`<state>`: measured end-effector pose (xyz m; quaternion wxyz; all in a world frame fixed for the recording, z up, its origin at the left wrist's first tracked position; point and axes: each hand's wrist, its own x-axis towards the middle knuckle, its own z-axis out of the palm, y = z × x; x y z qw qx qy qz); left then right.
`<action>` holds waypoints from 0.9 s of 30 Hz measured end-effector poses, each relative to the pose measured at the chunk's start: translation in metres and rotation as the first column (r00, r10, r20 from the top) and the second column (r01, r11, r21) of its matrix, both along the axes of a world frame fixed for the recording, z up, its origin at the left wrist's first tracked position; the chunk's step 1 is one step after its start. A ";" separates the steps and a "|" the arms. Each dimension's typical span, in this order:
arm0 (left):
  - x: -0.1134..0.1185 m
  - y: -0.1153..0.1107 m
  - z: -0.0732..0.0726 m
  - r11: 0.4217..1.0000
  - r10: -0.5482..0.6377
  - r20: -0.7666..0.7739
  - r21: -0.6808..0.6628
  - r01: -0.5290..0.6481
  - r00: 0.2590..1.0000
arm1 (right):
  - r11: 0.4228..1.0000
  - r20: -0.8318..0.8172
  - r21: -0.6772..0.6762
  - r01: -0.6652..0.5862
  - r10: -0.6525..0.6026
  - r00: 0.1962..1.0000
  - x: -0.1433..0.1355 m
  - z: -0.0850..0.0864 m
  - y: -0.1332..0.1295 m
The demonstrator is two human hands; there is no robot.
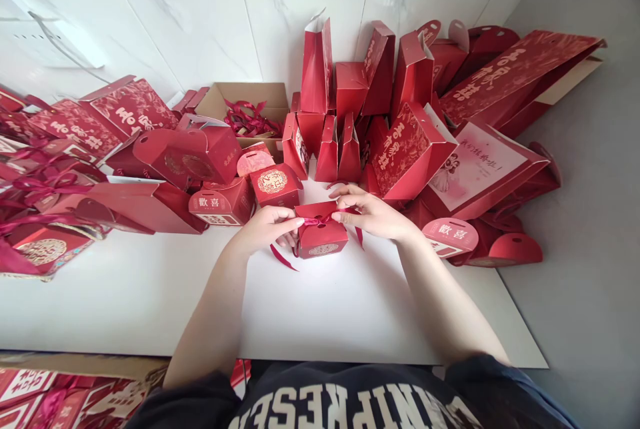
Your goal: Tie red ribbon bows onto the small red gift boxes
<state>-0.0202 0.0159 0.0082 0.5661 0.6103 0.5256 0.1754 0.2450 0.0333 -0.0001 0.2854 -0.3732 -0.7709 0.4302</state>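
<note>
A small red box [323, 240] with a round gold pattern on its front stands on the white table, near the middle. Dark pink ribbon [316, 220] crosses its top, with a knot or bow there and loose tails hanging at both sides. My left hand [275, 224] is at the box's left side, thumb and finger pinched on the ribbon. On the right, my right hand [364, 213] pinches the ribbon beside the knot, its other fingers reaching over the back of the box.
Behind stands an open cardboard box [273, 92] of ribbons. Red gift boxes crowd the back and left, including a patterned one [275, 182] just behind my left hand. Large red bags [520, 76] lean at the right. More red boxes [65, 396] lie below the table's front edge.
</note>
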 end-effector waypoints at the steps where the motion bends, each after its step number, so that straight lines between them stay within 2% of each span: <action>1: 0.002 0.000 0.000 1.000 0.007 0.001 -0.001 -0.007 1.000 | 1.000 -0.017 0.004 0.017 -0.017 1.000 0.000 -0.002 0.001; 6: 0.005 0.001 -0.002 1.000 0.004 0.014 0.011 -0.004 1.000 | 0.999 -0.037 -0.042 -0.001 0.000 0.999 -0.003 -0.009 0.006; 9: 0.005 0.000 -0.001 0.993 0.036 -0.021 0.113 -0.034 0.999 | 0.998 -0.046 -0.056 -0.024 0.022 0.999 -0.005 -0.007 0.005; 12: 0.006 -0.007 0.006 0.972 0.106 -0.065 0.218 -0.090 0.992 | 0.999 -0.034 -0.036 0.005 -0.006 0.999 -0.005 -0.001 0.002; 15: 0.008 -0.015 0.016 0.975 0.138 -0.094 0.186 -0.119 0.986 | 0.999 0.000 -0.005 0.041 -0.041 0.999 -0.005 0.002 -0.001; 18: 0.008 -0.018 0.020 0.983 0.103 -0.132 0.162 -0.081 0.986 | 0.998 0.039 0.001 0.061 -0.061 0.997 -0.004 0.000 0.000; 23: 0.004 -0.010 0.012 0.988 0.054 -0.116 0.153 -0.036 0.992 | 0.997 0.054 0.054 0.055 -0.058 0.997 -0.004 -0.002 0.001; 27: -0.003 -0.003 0.007 0.997 0.005 -0.102 0.074 0.002 0.995 | 0.991 0.091 0.122 0.054 -0.066 0.994 -0.005 0.000 0.000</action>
